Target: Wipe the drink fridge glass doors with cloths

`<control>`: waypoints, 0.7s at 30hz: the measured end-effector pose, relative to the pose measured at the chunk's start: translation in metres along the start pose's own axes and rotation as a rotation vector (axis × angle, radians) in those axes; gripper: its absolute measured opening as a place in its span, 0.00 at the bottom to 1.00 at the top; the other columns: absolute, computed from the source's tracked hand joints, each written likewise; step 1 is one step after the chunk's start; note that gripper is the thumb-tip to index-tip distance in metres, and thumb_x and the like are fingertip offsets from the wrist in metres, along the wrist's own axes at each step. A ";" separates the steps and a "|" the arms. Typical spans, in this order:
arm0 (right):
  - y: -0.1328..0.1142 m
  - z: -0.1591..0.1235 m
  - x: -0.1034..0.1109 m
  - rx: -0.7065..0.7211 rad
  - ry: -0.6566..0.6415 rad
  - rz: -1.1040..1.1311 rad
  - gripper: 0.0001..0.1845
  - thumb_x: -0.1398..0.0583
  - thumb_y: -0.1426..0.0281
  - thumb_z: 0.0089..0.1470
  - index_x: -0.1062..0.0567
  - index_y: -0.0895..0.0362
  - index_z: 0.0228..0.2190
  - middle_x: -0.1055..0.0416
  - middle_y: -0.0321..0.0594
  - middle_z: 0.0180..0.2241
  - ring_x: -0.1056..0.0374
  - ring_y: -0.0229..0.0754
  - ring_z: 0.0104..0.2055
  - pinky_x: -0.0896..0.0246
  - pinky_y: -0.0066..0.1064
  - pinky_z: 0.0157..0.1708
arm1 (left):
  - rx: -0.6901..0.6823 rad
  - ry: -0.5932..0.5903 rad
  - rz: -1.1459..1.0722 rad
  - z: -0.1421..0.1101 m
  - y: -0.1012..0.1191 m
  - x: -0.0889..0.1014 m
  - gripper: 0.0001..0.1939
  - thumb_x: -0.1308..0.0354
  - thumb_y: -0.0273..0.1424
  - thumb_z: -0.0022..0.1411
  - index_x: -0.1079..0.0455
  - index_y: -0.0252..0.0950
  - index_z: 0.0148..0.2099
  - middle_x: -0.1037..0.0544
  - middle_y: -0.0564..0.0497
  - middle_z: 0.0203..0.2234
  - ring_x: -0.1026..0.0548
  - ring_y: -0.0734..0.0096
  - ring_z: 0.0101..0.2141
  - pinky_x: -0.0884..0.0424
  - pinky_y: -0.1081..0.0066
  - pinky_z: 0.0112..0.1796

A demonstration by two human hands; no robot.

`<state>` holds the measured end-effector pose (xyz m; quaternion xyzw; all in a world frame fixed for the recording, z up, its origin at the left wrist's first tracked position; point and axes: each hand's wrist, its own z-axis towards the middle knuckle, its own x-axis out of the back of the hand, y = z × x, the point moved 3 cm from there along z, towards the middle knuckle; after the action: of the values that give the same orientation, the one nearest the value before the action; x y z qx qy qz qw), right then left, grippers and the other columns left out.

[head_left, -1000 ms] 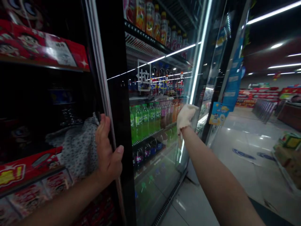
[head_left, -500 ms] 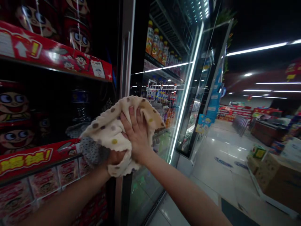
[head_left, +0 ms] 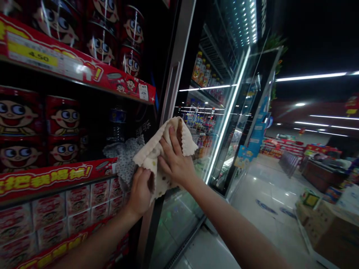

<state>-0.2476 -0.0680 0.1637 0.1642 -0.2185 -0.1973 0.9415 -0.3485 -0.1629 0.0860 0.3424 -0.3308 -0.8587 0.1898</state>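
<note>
A cream cleaning cloth (head_left: 157, 158) with dark and yellow dots and a scalloped edge hangs bunched in front of the door frame (head_left: 168, 106) of a glass-fronted drinks fridge. My left hand (head_left: 141, 189) is closed on its lower left side, thumb on top. Higher up, my right hand (head_left: 176, 160) holds the folded cloth, its fingers bent over the fabric and angled up and left. A second cloth, grey with small dark spots (head_left: 127, 158), dangles left of my left hand; what holds it is hidden. Whether the cream cloth touches the frame I cannot tell.
On the left, shelves carry red cartoon-face cans (head_left: 63, 116) and small red-and-white packs (head_left: 78, 201). Bottles (head_left: 200, 69) stand behind the fridge glass. Cardboard boxes (head_left: 331, 216) sit on a low platform on the right, beside the tiled aisle floor (head_left: 260, 209).
My left hand, partly covered by the cream cloth before, now shows on its outside. The cloth is folded smaller. The view has shifted, so the shelves appear further right.
</note>
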 end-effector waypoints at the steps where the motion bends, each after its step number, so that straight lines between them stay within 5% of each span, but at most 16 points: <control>1: 0.000 0.002 0.002 0.005 0.005 -0.012 0.34 0.42 0.60 0.71 0.40 0.55 0.73 0.60 0.50 0.79 0.66 0.59 0.82 0.54 0.61 0.79 | 0.056 0.010 -0.069 -0.008 0.005 0.001 0.23 0.40 0.49 0.64 0.20 0.38 0.51 0.16 0.43 0.52 0.23 0.48 0.61 0.33 0.51 0.69; 6: -0.004 0.013 0.012 0.076 -0.023 -0.048 0.31 0.43 0.61 0.71 0.34 0.57 0.70 0.51 0.49 0.77 0.55 0.56 0.80 0.52 0.57 0.79 | 0.115 -0.014 -0.140 -0.029 0.025 0.008 0.22 0.37 0.47 0.65 0.25 0.42 0.56 0.19 0.46 0.54 0.22 0.56 0.58 0.24 0.61 0.59; 8: -0.006 0.016 0.016 0.100 -0.044 -0.060 0.31 0.44 0.62 0.72 0.35 0.58 0.70 0.49 0.48 0.77 0.51 0.52 0.79 0.51 0.52 0.79 | -0.061 0.059 -0.031 -0.030 0.029 0.015 0.17 0.33 0.39 0.64 0.28 0.43 0.53 0.20 0.50 0.49 0.21 0.65 0.50 0.24 0.68 0.51; 10: -0.009 0.017 0.017 0.111 -0.065 -0.065 0.31 0.45 0.62 0.72 0.36 0.60 0.71 0.48 0.49 0.76 0.50 0.52 0.79 0.50 0.51 0.79 | -0.376 0.170 0.102 -0.034 0.036 0.023 0.15 0.31 0.29 0.61 0.32 0.44 0.47 0.26 0.55 0.40 0.25 0.73 0.42 0.27 0.74 0.44; 13: -0.014 0.014 0.017 0.108 -0.114 -0.063 0.34 0.45 0.62 0.72 0.39 0.63 0.72 0.48 0.52 0.76 0.49 0.57 0.79 0.49 0.55 0.78 | -0.674 -0.008 0.405 -0.045 0.042 0.016 0.10 0.39 0.23 0.67 0.31 0.43 0.46 0.29 0.56 0.38 0.26 0.75 0.40 0.27 0.74 0.45; 16: -0.020 0.011 0.019 0.108 -0.133 -0.077 0.38 0.45 0.66 0.72 0.47 0.62 0.75 0.45 0.56 0.74 0.44 0.61 0.77 0.45 0.61 0.76 | -0.612 -0.216 0.655 -0.051 0.034 0.004 0.12 0.46 0.25 0.72 0.27 0.43 0.53 0.25 0.49 0.48 0.23 0.69 0.51 0.24 0.67 0.53; 21: -0.037 0.010 0.040 0.173 -0.127 -0.070 0.45 0.47 0.76 0.69 0.66 0.62 0.77 0.48 0.61 0.75 0.47 0.62 0.78 0.48 0.67 0.75 | -0.438 -0.070 0.437 -0.051 0.011 -0.002 0.24 0.47 0.34 0.75 0.37 0.46 0.71 0.29 0.42 0.63 0.27 0.57 0.64 0.26 0.52 0.64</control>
<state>-0.2305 -0.1203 0.1719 0.2394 -0.2881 -0.2206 0.9005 -0.3098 -0.1918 0.0669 0.1842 -0.2100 -0.8596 0.4278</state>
